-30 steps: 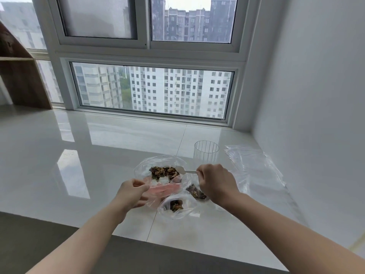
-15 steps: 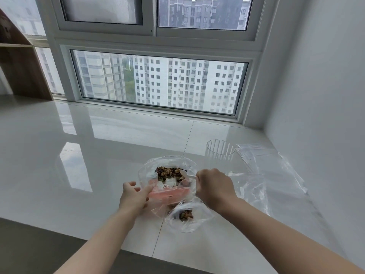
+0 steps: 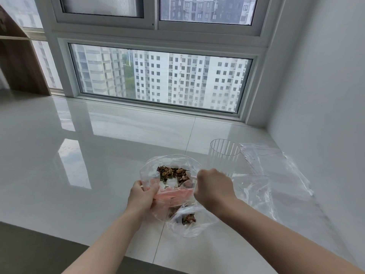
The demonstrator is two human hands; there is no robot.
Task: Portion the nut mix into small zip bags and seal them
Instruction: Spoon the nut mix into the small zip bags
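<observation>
Just below the centre of the frame, a large clear plastic zip bag with a pink strip lies open on the glossy white tiled surface, brown nut mix heaped inside. Its near left edge is pinched by the left hand. The right hand is curled into a fist at the bag's right rim; what it grips cannot be told. A small clear bag holding a few nuts lies just below. A ribbed clear cup and loose empty bags lie to the right. If the limp rim is let slip, nuts could be spilled; the unsealed small bag could be tipped by the forearm.
</observation>
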